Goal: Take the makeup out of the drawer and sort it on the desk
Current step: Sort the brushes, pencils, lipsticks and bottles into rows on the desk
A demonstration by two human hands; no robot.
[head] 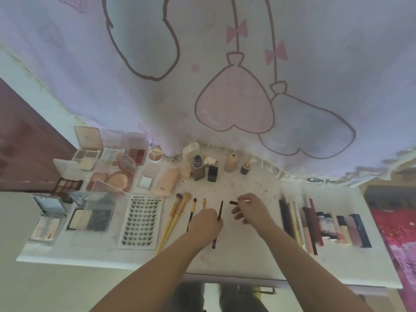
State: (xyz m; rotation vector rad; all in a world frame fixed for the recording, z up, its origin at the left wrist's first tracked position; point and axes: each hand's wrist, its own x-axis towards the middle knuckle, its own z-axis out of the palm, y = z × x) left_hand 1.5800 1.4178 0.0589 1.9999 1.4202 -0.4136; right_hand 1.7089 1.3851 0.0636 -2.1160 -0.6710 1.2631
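Sorting stage: laying brushes in a row mid-desk (247,266), most makeup out and grouped already.
Left hand (206,222): curled round a thin dark brush (218,219), tip pointing away, handle end low toward the desk edge.
Right hand (249,209): pinching a short dark piece (233,202) at the fingertips, a pale-tipped stick (246,201) poking past the knuckles; hard to tell what either is.
Brush row (180,212): yellow-handled and dark-handled brushes just left of the left hand.
Palettes (90,154): back left, several open.
Lash tray (140,221): front left.
Pencils and tubes (315,224): right side, lined up.
Bottles (212,170): back centre.
Next move, likely: setting the thin brush parallel beside the row, then placing the small piece.
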